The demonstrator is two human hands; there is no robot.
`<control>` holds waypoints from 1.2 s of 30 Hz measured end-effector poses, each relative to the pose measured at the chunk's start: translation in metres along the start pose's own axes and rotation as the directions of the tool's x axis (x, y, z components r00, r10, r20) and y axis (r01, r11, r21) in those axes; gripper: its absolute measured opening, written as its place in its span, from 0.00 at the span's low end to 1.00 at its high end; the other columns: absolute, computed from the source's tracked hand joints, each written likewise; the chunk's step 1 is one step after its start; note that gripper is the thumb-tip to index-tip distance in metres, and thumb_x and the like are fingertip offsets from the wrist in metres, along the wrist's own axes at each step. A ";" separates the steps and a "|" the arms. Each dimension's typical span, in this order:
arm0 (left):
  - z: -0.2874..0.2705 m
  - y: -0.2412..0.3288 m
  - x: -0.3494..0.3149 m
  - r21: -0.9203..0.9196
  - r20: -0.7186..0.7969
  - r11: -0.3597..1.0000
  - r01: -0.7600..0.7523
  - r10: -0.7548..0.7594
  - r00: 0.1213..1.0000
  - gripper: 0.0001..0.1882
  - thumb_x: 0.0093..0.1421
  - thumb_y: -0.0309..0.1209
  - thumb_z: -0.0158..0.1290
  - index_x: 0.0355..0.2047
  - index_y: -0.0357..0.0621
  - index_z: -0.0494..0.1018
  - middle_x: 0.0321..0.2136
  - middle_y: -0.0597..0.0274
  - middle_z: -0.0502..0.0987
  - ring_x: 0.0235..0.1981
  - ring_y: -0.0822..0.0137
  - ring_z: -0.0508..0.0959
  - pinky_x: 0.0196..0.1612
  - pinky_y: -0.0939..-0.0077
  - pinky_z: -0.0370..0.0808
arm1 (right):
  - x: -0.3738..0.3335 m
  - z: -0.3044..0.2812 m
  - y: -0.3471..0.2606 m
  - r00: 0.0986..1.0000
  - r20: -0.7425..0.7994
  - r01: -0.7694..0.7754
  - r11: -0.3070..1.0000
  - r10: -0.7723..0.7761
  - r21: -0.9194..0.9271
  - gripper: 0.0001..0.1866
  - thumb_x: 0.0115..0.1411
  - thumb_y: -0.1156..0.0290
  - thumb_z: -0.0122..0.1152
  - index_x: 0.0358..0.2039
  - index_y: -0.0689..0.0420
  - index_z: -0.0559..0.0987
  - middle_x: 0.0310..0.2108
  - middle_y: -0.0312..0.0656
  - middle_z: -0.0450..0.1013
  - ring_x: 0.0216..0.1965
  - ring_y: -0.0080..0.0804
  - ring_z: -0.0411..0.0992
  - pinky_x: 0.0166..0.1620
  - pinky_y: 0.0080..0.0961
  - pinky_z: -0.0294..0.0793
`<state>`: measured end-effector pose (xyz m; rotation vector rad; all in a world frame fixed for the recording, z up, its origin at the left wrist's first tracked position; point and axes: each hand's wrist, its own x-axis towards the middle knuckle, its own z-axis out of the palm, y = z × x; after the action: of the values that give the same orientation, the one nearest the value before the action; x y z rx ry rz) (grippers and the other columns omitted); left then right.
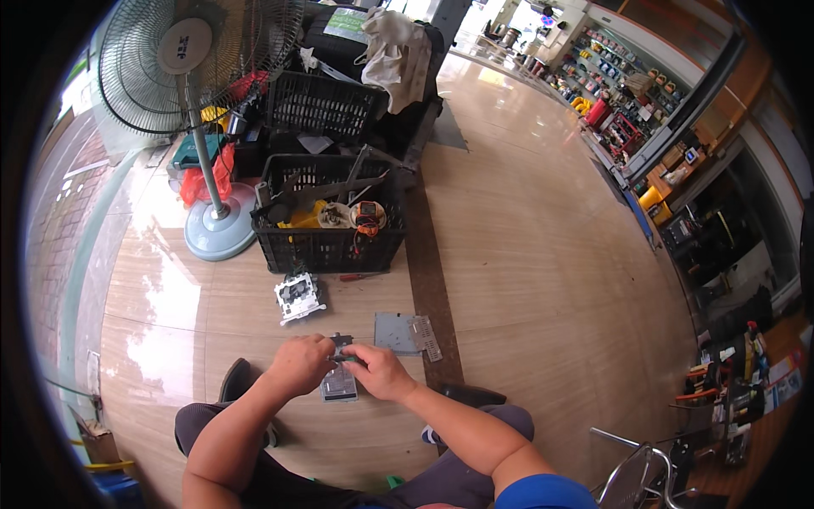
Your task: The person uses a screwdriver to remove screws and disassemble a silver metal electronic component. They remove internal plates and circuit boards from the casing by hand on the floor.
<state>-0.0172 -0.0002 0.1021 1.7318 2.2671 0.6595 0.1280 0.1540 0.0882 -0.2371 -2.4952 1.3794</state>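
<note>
My left hand (301, 365) and my right hand (381, 372) come together low in the middle, over the floor between my feet. The fingers of both are closed around a small dark piece (342, 358), partly covered by them and too small to name. Just below the fingers lies a clear and grey rectangular case (339, 388). A grey flat plate (393, 332) rests to the right, with a slotted metal strip (426, 338) over its edge. Farther ahead sits a white plastic frame with grey parts (299, 298). Near the crate lies a red-handled tool (361, 276).
A black crate (326, 251) full of tools and parts stands ahead. At its left is a standing fan (202, 161) on a round base (222, 229). A metal-framed chair (632, 471) is at the lower right, beside a cluttered workbench (767, 407).
</note>
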 end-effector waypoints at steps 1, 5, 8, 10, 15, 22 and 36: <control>0.002 -0.002 0.000 0.002 0.001 1.000 -0.011 0.011 1.000 0.12 0.54 0.35 0.61 0.34 0.43 0.73 0.32 0.54 0.77 0.35 0.50 0.80 0.40 0.58 0.74 | 0.000 -0.001 -0.001 1.000 0.007 -0.003 1.000 0.003 -0.004 0.12 0.59 0.71 0.64 0.42 0.61 0.78 0.36 0.52 0.78 0.38 0.50 0.78 0.40 0.37 0.76; 0.004 0.001 0.001 0.011 0.018 1.000 -0.017 0.017 1.000 0.11 0.55 0.35 0.59 0.33 0.43 0.72 0.32 0.53 0.78 0.35 0.50 0.80 0.39 0.57 0.75 | -0.001 -0.002 0.000 1.000 0.018 0.003 1.000 -0.002 -0.023 0.12 0.59 0.71 0.64 0.43 0.61 0.78 0.36 0.51 0.78 0.39 0.50 0.78 0.41 0.37 0.76; 0.005 0.001 0.002 0.007 0.027 1.000 -0.021 0.021 0.999 0.10 0.57 0.34 0.58 0.33 0.43 0.72 0.32 0.53 0.78 0.35 0.49 0.80 0.39 0.57 0.76 | -0.002 -0.001 0.001 1.000 0.017 -0.009 1.000 0.009 -0.017 0.13 0.59 0.72 0.65 0.44 0.62 0.79 0.38 0.50 0.79 0.38 0.45 0.79 0.41 0.33 0.77; 0.004 0.002 0.002 0.008 0.029 1.000 -0.023 0.023 0.999 0.09 0.57 0.33 0.57 0.33 0.43 0.71 0.32 0.53 0.78 0.34 0.49 0.80 0.39 0.57 0.76 | -0.002 -0.002 0.002 1.000 0.021 -0.007 1.000 0.008 -0.018 0.14 0.59 0.72 0.65 0.45 0.62 0.79 0.39 0.51 0.79 0.38 0.45 0.79 0.41 0.33 0.77; 0.004 0.002 0.002 0.016 0.053 1.000 0.000 -0.001 0.999 0.06 0.58 0.30 0.55 0.32 0.42 0.71 0.31 0.52 0.77 0.34 0.49 0.80 0.38 0.57 0.76 | -0.002 -0.001 0.003 1.000 0.008 0.021 0.999 -0.021 -0.045 0.15 0.59 0.72 0.65 0.46 0.62 0.78 0.41 0.51 0.79 0.39 0.45 0.79 0.43 0.32 0.77; 0.007 -0.001 0.003 -0.026 0.017 0.997 -0.075 0.076 0.997 0.06 0.56 0.28 0.54 0.32 0.41 0.70 0.30 0.51 0.77 0.34 0.49 0.79 0.37 0.56 0.75 | -0.004 -0.002 0.002 0.999 0.015 -0.032 0.999 0.033 -0.033 0.14 0.60 0.72 0.64 0.46 0.62 0.78 0.41 0.51 0.79 0.40 0.45 0.79 0.43 0.32 0.77; 0.006 0.003 0.002 -0.031 0.023 0.999 -0.037 0.038 0.999 0.07 0.58 0.30 0.56 0.32 0.42 0.71 0.31 0.51 0.77 0.34 0.48 0.79 0.39 0.55 0.75 | -0.005 -0.001 0.007 0.999 0.045 -0.028 0.998 0.030 -0.050 0.13 0.60 0.71 0.62 0.45 0.60 0.77 0.39 0.52 0.77 0.41 0.53 0.76 0.43 0.39 0.76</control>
<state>-0.0130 0.0036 0.0986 1.7622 2.2028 0.6743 0.1334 0.1571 0.0816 -0.2561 -2.5754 1.3500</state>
